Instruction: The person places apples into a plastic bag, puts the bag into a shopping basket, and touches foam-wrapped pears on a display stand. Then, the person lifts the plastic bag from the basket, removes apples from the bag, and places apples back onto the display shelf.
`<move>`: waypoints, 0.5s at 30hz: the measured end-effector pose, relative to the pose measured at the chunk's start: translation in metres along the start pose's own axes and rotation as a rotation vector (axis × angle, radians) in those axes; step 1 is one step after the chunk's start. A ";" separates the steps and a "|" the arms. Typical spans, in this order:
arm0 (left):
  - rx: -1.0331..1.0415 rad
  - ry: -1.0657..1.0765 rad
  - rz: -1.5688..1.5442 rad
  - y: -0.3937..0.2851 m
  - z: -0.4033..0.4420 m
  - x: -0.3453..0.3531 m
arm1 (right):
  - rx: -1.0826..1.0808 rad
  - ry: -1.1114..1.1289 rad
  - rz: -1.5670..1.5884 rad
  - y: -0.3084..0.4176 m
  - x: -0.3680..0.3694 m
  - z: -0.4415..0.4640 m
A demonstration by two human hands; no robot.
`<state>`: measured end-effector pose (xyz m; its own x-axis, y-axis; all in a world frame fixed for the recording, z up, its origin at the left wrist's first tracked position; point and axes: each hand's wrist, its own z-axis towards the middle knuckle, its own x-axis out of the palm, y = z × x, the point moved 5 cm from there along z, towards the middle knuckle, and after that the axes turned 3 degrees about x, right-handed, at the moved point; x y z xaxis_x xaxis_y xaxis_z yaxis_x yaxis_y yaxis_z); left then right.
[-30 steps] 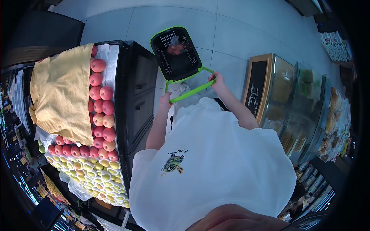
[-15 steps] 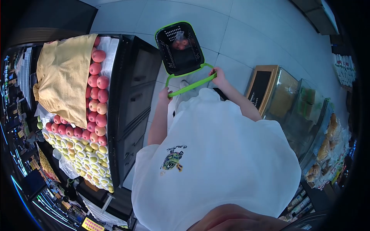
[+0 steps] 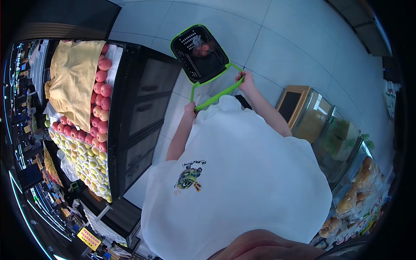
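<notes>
A black shopping basket point(image 3: 197, 74) with a green rim hangs or rolls in front of me; I cannot tell whether it touches the floor. Its green handle point(image 3: 218, 96) runs toward my body. My left hand point(image 3: 190, 108) is closed around the handle's left end. At the other end, my right hand point(image 3: 245, 81) grips the handle too. Inside the basket, near its right side, lies a clear plastic bag point(image 3: 201, 48) with reddish round fruit in it.
To my left is a dark drawered stand point(image 3: 145, 86) with red apples point(image 3: 100, 113), a yellow cloth point(image 3: 73, 82) and yellow-green fruit in white foam nets point(image 3: 89, 162). A wood-framed glass case point(image 3: 312, 115) and bagged bread point(image 3: 351, 201) stand on my right. Pale tiles point(image 3: 299, 47) cover the floor.
The fruit stand has shifted left and the view has turned slightly. The basket is tilted a little more to the left in view. Both hands keep hold of the handle.
</notes>
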<state>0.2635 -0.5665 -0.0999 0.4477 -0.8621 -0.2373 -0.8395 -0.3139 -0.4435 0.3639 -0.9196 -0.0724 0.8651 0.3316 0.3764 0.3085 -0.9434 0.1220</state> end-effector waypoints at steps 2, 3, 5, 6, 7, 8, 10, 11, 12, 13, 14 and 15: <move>0.013 0.009 -0.015 0.001 0.006 0.007 | -0.031 0.034 -0.003 0.009 0.002 0.005; 0.018 0.006 -0.015 0.000 0.007 0.009 | -0.028 0.039 -0.002 0.011 0.005 0.003; 0.042 0.049 0.048 -0.002 0.008 0.015 | -0.007 0.047 0.006 0.013 0.010 -0.003; 0.044 0.048 0.048 -0.006 0.002 0.017 | -0.006 0.049 0.007 0.016 0.015 -0.006; 0.060 0.084 0.030 -0.011 -0.008 0.018 | 0.029 0.052 0.024 0.017 0.019 -0.008; 0.072 0.119 0.012 -0.016 -0.017 0.020 | 0.066 0.052 0.041 0.018 0.022 -0.011; 0.039 0.099 -0.019 -0.012 0.007 0.019 | 0.080 0.099 0.059 0.022 0.027 -0.007; 0.005 0.082 -0.049 -0.006 0.031 0.019 | 0.092 0.145 0.079 0.024 0.031 -0.005; -0.031 0.066 -0.078 0.000 0.049 0.021 | 0.093 0.137 0.078 0.028 0.033 -0.005; -0.068 0.053 -0.107 0.005 0.066 0.025 | 0.109 0.170 0.079 0.033 0.040 -0.005; -0.105 0.041 -0.137 0.010 0.075 0.030 | 0.123 0.203 0.079 0.038 0.047 -0.005; -0.115 0.042 -0.138 -0.002 0.052 0.038 | 0.122 0.194 0.075 0.044 0.050 0.000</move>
<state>0.2976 -0.5780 -0.1529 0.5497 -0.8228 -0.1440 -0.8018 -0.4714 -0.3672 0.4205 -0.9447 -0.0488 0.7988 0.2411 0.5512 0.3018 -0.9531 -0.0205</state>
